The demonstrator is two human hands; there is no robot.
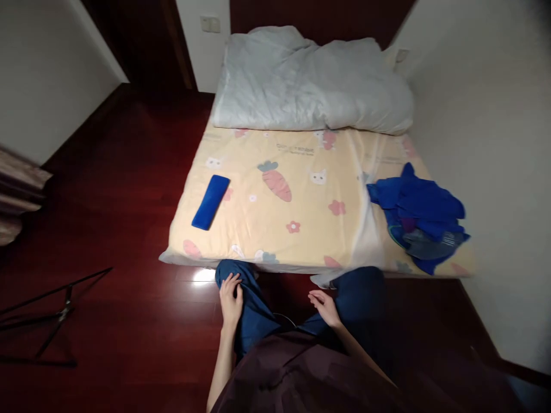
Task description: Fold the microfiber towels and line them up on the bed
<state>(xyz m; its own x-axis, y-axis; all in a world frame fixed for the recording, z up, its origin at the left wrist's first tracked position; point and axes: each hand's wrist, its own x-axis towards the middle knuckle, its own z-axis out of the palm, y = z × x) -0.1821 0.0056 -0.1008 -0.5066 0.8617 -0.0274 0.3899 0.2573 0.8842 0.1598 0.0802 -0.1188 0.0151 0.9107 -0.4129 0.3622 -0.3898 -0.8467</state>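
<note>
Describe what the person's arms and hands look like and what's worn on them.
Both forearms are bare, with no sleeves reaching them, and the left hand and right hand wear no gloves. No watch or rings are visible. A dark maroon top covers the torso, above blue trousers.

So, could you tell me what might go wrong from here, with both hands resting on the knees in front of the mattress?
1. The blue cloth pile lies at the mattress corner by the wall; reaching from here could mean leaning far across, perhaps losing balance.
2. The folded blue cloth sits near the left edge and might slide onto the floor if the sheet is tugged.
3. The left hand and right hand hold nothing; the dark stand on the left could trip a step sideways.
</note>
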